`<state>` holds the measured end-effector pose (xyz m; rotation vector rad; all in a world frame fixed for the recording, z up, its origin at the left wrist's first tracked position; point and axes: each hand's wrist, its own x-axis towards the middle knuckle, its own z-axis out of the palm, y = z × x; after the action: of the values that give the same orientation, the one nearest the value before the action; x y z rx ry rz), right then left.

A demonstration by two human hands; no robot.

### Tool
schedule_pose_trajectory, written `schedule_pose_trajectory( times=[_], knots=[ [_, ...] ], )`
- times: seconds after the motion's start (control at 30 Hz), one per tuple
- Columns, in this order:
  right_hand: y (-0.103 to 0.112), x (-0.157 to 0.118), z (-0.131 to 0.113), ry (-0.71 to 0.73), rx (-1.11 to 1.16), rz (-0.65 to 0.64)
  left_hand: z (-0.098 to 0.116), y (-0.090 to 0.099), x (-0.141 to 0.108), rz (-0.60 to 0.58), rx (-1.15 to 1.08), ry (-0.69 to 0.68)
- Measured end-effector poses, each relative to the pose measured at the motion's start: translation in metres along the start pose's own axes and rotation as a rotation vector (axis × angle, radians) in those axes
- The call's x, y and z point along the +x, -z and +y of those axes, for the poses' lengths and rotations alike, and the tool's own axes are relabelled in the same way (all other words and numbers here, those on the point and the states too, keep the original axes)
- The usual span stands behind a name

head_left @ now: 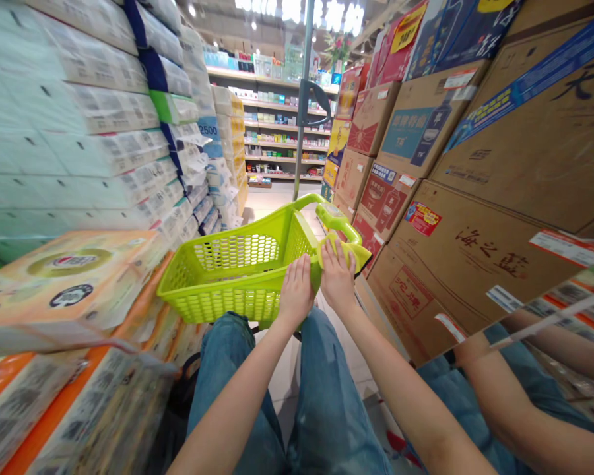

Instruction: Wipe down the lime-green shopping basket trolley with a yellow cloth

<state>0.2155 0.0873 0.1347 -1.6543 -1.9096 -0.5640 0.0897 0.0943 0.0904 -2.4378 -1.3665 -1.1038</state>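
A lime-green plastic shopping cart basket [218, 290] with slotted walls sits across my knees, its handle [344, 224] at the far right end. My left hand [297, 290] lies over the near rim, thumb side toward the handle, and grips it. Just to the right, my right hand [337, 270] presses a yellow cloth [359, 253] onto the corner of the cart below the handle. The fingers of that hand lie close together over the cloth, which sticks out beyond them. The undersides of both hands are hidden.
Tissue packs [69, 165] rise in tall stacks on my left, with an orange pack [64, 284] near the basket. Cardboard cartons [495, 244] wall in the right side, above a reflective surface. A metal pole [301, 152] stands ahead, before stocked shelves [282, 122].
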Motion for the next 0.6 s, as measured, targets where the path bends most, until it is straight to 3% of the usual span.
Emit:
schedule_pose_trajectory(
  times=[0.1,0.17,0.27,0.43,0.5,0.6],
  knots=[
    [-0.002,-0.005,-0.012,0.063,-0.008,-0.035,-0.002,-0.001,0.000,0.003,-0.002,-0.012],
    [0.002,-0.006,-0.004,0.117,-0.019,-0.050,-0.002,-0.001,0.000,0.007,-0.007,-0.008],
    [0.015,-0.003,0.023,0.170,-0.049,-0.067,-0.001,0.000,0.000,0.003,-0.013,0.005],
    [0.029,0.006,0.065,0.055,-0.058,-0.041,0.002,0.003,0.001,-0.018,-0.015,0.010],
    [0.026,0.008,0.064,0.040,-0.025,-0.033,0.003,0.004,0.001,-0.016,-0.015,0.017],
    [0.015,0.006,0.044,0.047,0.023,-0.022,0.004,0.004,0.001,-0.009,-0.010,0.023]
  ],
)
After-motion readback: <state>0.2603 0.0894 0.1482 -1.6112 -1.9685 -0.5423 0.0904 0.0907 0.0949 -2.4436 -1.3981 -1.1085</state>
